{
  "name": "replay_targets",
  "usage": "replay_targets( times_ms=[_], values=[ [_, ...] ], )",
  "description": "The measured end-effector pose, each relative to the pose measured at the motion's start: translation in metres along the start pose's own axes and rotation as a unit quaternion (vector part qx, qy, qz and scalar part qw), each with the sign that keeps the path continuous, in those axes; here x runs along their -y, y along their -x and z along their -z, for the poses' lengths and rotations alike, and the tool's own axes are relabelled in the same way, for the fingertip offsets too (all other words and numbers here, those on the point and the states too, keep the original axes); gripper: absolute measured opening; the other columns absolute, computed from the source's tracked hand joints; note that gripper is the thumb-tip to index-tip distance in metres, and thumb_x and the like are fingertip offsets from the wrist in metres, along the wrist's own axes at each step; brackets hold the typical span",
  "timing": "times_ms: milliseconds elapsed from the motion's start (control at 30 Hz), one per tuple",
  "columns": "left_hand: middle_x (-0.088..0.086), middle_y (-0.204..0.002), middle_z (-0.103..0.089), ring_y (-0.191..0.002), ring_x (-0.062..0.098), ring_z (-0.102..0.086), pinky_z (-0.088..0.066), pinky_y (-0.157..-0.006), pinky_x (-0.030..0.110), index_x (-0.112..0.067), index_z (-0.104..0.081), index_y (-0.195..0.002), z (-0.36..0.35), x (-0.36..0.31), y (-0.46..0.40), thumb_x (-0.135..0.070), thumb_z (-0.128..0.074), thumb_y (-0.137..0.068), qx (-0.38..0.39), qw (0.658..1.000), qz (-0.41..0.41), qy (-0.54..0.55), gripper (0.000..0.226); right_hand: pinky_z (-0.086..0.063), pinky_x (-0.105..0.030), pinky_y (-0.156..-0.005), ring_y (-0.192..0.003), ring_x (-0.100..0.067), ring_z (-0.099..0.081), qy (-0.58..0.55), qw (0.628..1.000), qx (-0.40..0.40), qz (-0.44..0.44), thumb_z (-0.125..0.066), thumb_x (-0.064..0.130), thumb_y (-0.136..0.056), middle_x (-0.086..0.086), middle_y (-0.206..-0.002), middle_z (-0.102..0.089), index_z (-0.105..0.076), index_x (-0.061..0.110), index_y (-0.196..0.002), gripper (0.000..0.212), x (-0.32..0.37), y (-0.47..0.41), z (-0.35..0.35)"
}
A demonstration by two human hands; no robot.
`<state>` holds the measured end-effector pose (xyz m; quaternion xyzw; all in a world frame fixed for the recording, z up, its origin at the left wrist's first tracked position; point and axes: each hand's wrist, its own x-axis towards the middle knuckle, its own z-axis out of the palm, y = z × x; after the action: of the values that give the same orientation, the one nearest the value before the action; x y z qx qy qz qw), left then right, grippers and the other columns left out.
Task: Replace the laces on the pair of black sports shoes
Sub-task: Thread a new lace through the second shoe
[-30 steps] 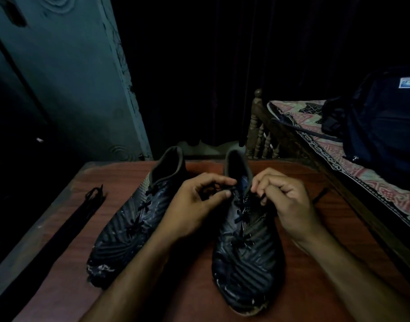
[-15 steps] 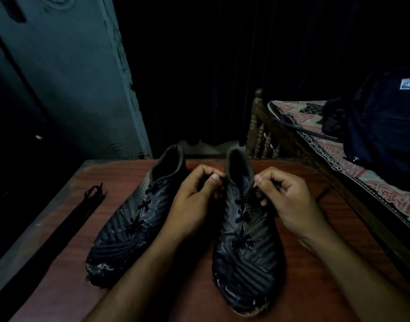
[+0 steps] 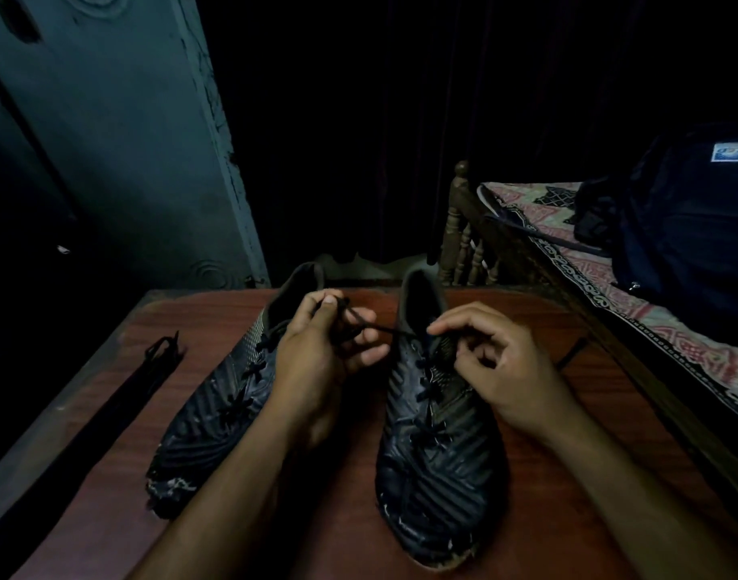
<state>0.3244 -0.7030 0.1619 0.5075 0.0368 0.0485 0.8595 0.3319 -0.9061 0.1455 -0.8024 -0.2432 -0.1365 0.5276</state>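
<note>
From my remote feed I count two black sports shoes (image 3: 216,416) (image 3: 438,450) on one wooden table (image 3: 346,533), two hands (image 3: 317,353) (image 3: 505,370), one bundle of spare laces (image 3: 107,412), one bed (image 3: 635,286) and one backpack (image 3: 689,228).

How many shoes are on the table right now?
2. One shoe lies on the left side of the table, angled, partly behind the left hand. The other shoe sits right of it, between both hands.
</note>
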Motion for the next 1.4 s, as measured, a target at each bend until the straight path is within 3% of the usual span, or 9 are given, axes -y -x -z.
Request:
replay_targets(
  times_ms=[200,400,533,633,733,867,967,1167,1400],
  values=[
    [-0.001,-0.068,-0.053,-0.054,0.012,-0.048,-0.048,-0.048,0.029,-0.016,-0.057,-0.103,-0.001,0.0,0.002,-0.018,-0.043,-0.11,0.024,0.997,-0.027,-0.069,0.016,-0.04,-0.015,-0.064,-0.076,-0.019,-0.054,0.056,0.998,0.0,0.024,-0.073,0.01,-0.083,0.01,-0.106,-0.063,-0.07,0.025,-0.1,0.024,0.001,0.003,0.001],
    [-0.003,-0.064,-0.043,-0.046,0.011,-0.037,-0.032,-0.043,0.023,-0.015,-0.061,-0.1,0.001,0.003,0.004,-0.023,-0.05,-0.108,0.088,0.966,-0.076,-0.229,0.016,-0.033,-0.015,-0.097,-0.115,-0.006,-0.056,0.133,0.99,-0.021,0.035,-0.068,0.025,-0.079,0.019,-0.115,-0.063,-0.069,0.025,-0.107,0.028,-0.003,0.002,0.003],
    [-0.001,-0.072,-0.048,-0.052,0.007,-0.042,-0.033,-0.046,0.022,-0.015,-0.073,-0.098,-0.002,-0.002,0.005,-0.016,-0.052,-0.106,0.065,0.983,-0.017,-0.171,0.023,-0.032,-0.014,-0.095,-0.117,-0.006,-0.052,0.129,0.991,-0.003,0.023,-0.063,0.04,-0.078,0.019,-0.117,-0.06,-0.068,0.029,-0.105,0.03,-0.006,0.002,0.003],
    [0.001,-0.08,-0.058,-0.063,0.007,-0.049,-0.04,-0.051,0.019,-0.008,-0.073,-0.106,-0.004,-0.009,0.005,0.009,-0.04,-0.097,0.081,0.996,0.005,-0.038,0.038,-0.037,-0.014,-0.091,-0.118,-0.008,-0.052,0.113,0.993,-0.006,0.019,-0.063,0.043,-0.078,0.019,-0.118,-0.059,-0.066,0.031,-0.102,0.027,-0.006,0.002,0.002],
    [0.002,-0.09,-0.062,-0.074,0.009,-0.054,-0.043,-0.063,0.023,-0.014,-0.074,-0.107,-0.001,-0.01,0.004,0.022,-0.034,-0.086,0.089,0.994,-0.028,-0.047,0.057,-0.043,-0.023,-0.089,-0.118,-0.01,-0.052,0.1,0.995,-0.017,0.016,-0.063,0.043,-0.078,0.021,-0.118,-0.058,-0.065,0.033,-0.1,0.025,-0.006,0.003,-0.001],
    [0.001,-0.095,-0.067,-0.082,0.01,-0.061,-0.05,-0.075,0.026,-0.017,-0.068,-0.082,-0.004,-0.005,0.005,0.011,-0.048,-0.097,0.094,0.986,-0.079,-0.109,0.038,-0.045,-0.024,-0.085,-0.118,-0.011,-0.052,0.094,0.995,-0.02,0.018,-0.065,0.045,-0.078,0.022,-0.118,-0.058,-0.066,0.034,-0.101,0.025,-0.005,0.005,-0.005],
    [0.008,-0.106,-0.073,-0.101,0.017,-0.069,-0.056,-0.09,0.029,-0.009,-0.065,-0.09,-0.006,-0.001,0.005,0.015,-0.047,-0.095,0.11,0.983,-0.111,-0.101,0.031,-0.043,-0.019,-0.083,-0.117,-0.01,-0.052,0.089,0.996,-0.008,0.027,-0.066,0.045,-0.079,0.02,-0.118,-0.058,-0.067,0.034,-0.102,0.025,-0.002,0.007,-0.011],
    [-0.006,-0.114,-0.069,-0.116,0.016,-0.065,-0.05,-0.099,0.03,-0.023,-0.052,-0.122,0.004,0.002,0.007,0.003,-0.038,-0.089,0.19,0.856,-0.25,-0.411,0.045,-0.043,-0.017,-0.084,-0.117,-0.011,-0.052,0.077,0.996,0.005,0.036,-0.068,0.045,-0.079,0.021,-0.115,-0.057,-0.068,0.032,-0.101,0.025,0.003,0.008,-0.017],
    [-0.007,-0.113,-0.059,-0.1,0.008,-0.062,-0.05,-0.084,0.022,-0.017,-0.064,-0.111,0.004,0.005,0.006,-0.009,-0.052,-0.101,0.134,0.794,-0.332,-0.491,0.018,-0.042,-0.018,-0.09,-0.115,-0.012,-0.054,0.072,0.996,0.01,0.041,-0.07,0.044,-0.078,0.019,-0.111,-0.059,-0.068,0.031,-0.102,0.028,0.002,0.009,-0.015]
  ],
)
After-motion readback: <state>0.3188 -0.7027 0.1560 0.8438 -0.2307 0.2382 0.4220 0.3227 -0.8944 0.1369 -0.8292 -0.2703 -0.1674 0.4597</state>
